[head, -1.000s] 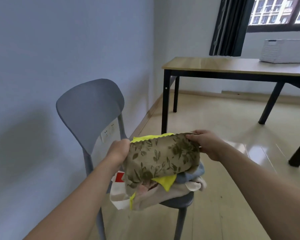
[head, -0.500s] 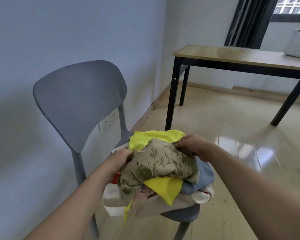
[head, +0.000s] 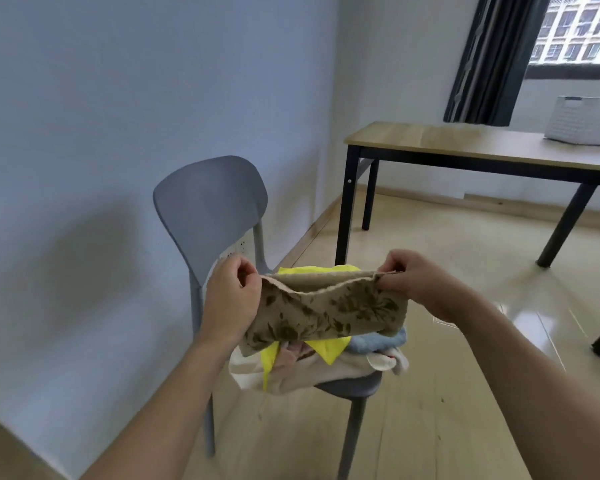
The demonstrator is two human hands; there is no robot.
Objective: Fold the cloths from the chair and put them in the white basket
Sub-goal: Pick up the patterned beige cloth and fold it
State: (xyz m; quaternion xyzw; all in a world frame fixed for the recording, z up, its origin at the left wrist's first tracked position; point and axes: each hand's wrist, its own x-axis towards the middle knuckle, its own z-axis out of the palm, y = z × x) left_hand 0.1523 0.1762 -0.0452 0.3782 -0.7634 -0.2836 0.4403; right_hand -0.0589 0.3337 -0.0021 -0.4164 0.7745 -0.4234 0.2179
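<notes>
A brown cloth with a dark leaf print hangs stretched and doubled over between my hands, just above the grey chair. My left hand pinches its left end and my right hand pinches its right end. Under it a heap of cloths lies on the chair seat: a yellow one, a light blue one, beige and white ones. The white basket stands on the wooden table at the far right, well away from my hands.
The chair stands against a pale blue wall on the left. The table's black legs stand just behind and right of the chair. A dark curtain hangs by the window. Bare shiny floor spreads to the right.
Both hands lifted the leaf-print cloth off the heap and pulled it taut between them; half a second ago it lay bunched on the pile. The view has tilted up and right.
</notes>
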